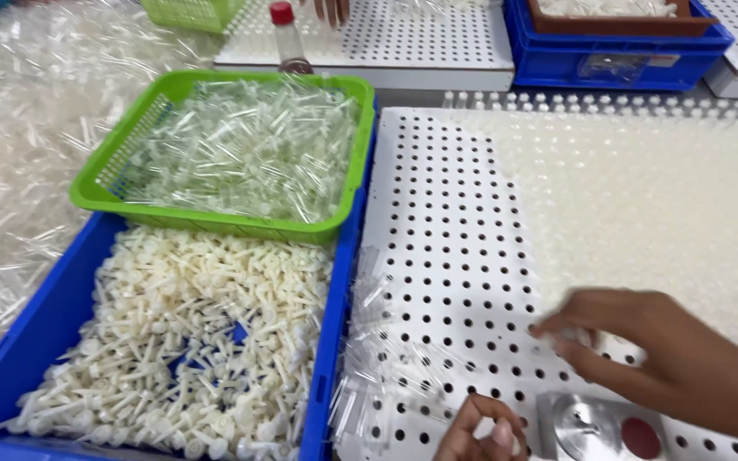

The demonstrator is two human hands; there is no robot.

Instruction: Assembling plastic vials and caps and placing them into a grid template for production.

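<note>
White perforated board (446, 256) under both hands, filled with white pieces (642, 222) toward 2 o'clock. Right hand (651, 358) at 4 o'clock, reaching leftward palm down, fingertips (557, 335) pinched together near the holes; anything gripped too small to tell. Left hand (484, 431) at 6 o'clock, fingers curled inward, contents hidden. Clear tubes (369, 341) loose just left. One green basket (215, 154) at 11 o'clock, resting on one blue crate (53, 324) of cream pins.

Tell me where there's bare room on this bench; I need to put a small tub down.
The barest patch is the left part of the white holed board, between the blue crate and the filled white rows. Nearer, it is crowded: clear tubes, left hand, right hand, metal tool.
</note>
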